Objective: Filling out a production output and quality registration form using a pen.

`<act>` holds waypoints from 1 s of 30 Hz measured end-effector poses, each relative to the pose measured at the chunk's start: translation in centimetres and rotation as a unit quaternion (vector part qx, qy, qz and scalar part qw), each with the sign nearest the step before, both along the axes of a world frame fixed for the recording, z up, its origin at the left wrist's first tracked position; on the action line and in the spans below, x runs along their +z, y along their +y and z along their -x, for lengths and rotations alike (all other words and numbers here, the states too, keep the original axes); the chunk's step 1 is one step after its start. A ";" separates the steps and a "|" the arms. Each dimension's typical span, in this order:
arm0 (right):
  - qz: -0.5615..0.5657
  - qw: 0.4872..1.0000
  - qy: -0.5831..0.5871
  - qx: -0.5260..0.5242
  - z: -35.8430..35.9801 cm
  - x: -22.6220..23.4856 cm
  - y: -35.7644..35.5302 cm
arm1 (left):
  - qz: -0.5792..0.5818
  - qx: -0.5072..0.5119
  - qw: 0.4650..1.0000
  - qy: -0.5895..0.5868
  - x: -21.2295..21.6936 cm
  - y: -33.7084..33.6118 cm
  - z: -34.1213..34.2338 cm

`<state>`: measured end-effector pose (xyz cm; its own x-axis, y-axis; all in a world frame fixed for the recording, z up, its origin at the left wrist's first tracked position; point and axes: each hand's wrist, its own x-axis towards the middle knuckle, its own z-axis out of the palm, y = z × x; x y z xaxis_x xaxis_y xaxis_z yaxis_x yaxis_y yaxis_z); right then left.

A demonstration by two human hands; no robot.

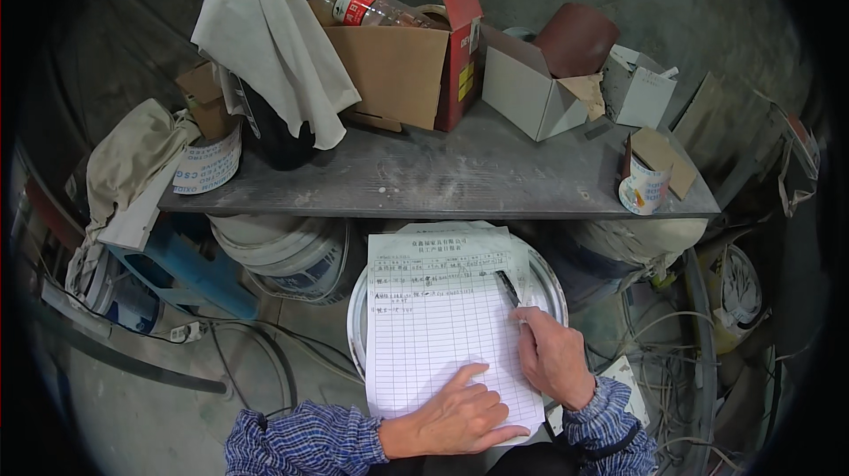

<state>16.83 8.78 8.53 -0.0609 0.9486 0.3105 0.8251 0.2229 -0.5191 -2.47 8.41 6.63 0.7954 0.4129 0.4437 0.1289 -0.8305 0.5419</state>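
Below the grey shelf point(442, 180) that crosses the upper half of the frame, we have a round metal lid point(358, 317) at lower centre serving as a desk, with the ruled paper form point(433, 326) lying on it. Our left hand point(460, 418) presses flat and open on the sheet's lower edge, while our right hand point(553, 357), just beside it, is closed around a dark pen point(508, 289). We judge that keeping the left palm firm will stop the sheet sliding off the lid as the pen moves.

Head view, steeply downward, close
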 end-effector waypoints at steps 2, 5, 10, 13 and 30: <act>0.010 1.000 0.016 0.007 0.0 0.2 -0.1 | 0.004 0.000 1.000 -0.001 0.0 0.0 0.0; 0.021 0.998 0.039 0.039 0.2 0.5 -0.1 | -0.001 0.002 1.000 0.002 -0.3 0.0 0.1; 0.015 0.997 0.060 0.045 0.4 0.6 -0.1 | -0.001 0.000 1.000 -0.003 -0.1 0.1 -0.1; 0.023 0.997 0.054 0.044 0.4 0.5 0.0 | 0.000 0.000 1.000 -0.004 0.0 0.1 0.0; 0.047 0.998 0.031 0.035 0.4 0.5 0.0 | 0.001 -0.001 1.000 -0.005 -0.2 0.1 0.0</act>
<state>16.47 8.82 9.04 -0.1120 0.9675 0.2265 0.7743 0.2279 -0.5904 -2.44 8.49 6.43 0.7910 0.4132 0.4512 0.1220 -0.8292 0.5455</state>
